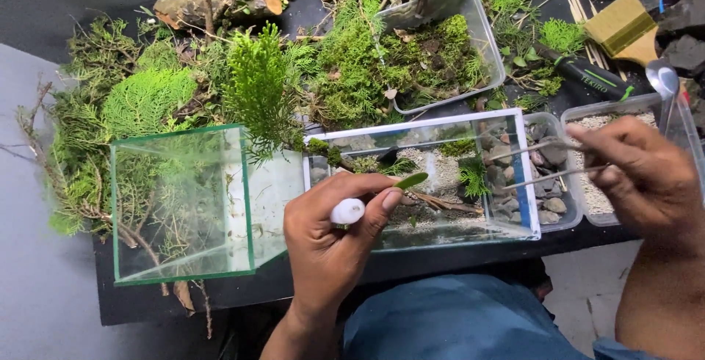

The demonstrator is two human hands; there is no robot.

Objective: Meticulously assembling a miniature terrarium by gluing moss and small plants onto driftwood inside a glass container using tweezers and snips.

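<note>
My left hand grips a small white tube and pinches a narrow green leaf between thumb and forefinger, at the near edge of a small glass tank. The tank holds pale sand, grey stones, a brown twig and bits of moss. My right hand holds long metal tweezers, whose tips reach left into the tank over the stones.
An empty glass tank lies on its side at the left. Behind are a clear tub of moss, loose ferns and branches. Tubs of stones and sand, a spoon and a brush sit right.
</note>
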